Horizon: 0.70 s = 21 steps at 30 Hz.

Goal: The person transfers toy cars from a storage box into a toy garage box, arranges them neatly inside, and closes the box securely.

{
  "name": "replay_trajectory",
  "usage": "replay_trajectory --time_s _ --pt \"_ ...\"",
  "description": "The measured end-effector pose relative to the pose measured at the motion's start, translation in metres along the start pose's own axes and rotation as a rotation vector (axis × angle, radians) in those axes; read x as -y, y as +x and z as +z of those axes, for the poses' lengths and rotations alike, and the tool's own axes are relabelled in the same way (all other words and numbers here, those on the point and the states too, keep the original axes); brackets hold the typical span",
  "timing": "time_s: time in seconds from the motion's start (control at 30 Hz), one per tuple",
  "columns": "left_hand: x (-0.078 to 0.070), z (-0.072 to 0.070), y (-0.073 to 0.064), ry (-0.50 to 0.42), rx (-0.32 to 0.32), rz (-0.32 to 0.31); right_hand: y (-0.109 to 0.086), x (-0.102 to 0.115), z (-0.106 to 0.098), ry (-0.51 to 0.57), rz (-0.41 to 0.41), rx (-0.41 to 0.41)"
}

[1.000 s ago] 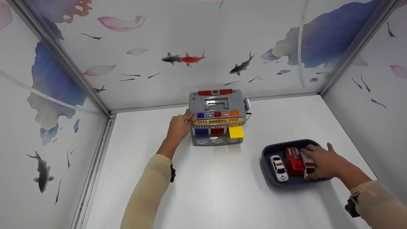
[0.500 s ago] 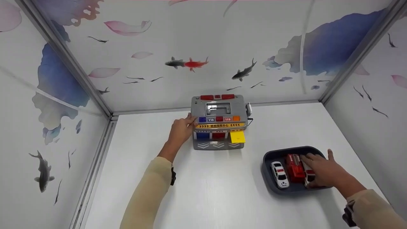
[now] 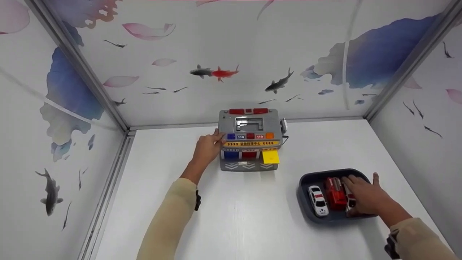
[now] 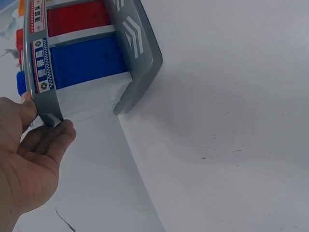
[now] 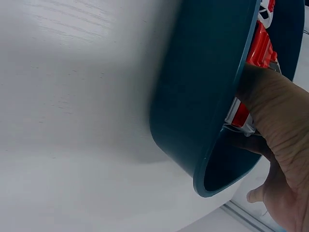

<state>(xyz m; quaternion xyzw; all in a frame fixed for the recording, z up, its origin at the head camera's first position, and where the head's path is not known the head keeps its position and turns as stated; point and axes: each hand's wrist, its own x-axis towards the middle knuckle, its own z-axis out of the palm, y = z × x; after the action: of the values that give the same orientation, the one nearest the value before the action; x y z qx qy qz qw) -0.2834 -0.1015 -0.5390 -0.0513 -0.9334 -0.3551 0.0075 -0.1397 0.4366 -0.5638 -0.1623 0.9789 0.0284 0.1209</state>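
Observation:
A grey toy rescue station stands by the back wall, with blue and red garage doors and a raised yellow door. My left hand grips its left side; in the left wrist view the thumb and fingers pinch the grey edge of the upper part. At the right, my right hand reaches into a dark blue-grey basin. Its thumb and fingers hold a white and red toy van, mostly hidden under the hand. Beside it lie a red toy fire engine and a white toy police car.
The white tabletop is bounded by printed panels, with the back wall right behind the station. A small white part and a dark cord stick out on the station's right side.
The head view has tilted, so everything sits a little lower. My right hand has closed in over the toy van and covers more of it. My left hand keeps its hold on the station.

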Motion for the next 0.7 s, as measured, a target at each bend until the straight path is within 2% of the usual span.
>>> replay_trajectory --time_s 0.3,0.43,0.7 --pt "0.001 0.002 -0.003 -0.003 -0.013 -0.006 0.000 0.000 0.009 -0.004 -0.012 -0.041" --pt "0.002 0.002 -0.003 0.007 -0.016 0.013 0.001 -0.002 0.010 0.004 -0.015 -0.057" --pt "-0.001 0.000 -0.001 0.016 0.001 -0.014 -0.001 -0.002 -0.005 -0.013 -0.035 -0.071"
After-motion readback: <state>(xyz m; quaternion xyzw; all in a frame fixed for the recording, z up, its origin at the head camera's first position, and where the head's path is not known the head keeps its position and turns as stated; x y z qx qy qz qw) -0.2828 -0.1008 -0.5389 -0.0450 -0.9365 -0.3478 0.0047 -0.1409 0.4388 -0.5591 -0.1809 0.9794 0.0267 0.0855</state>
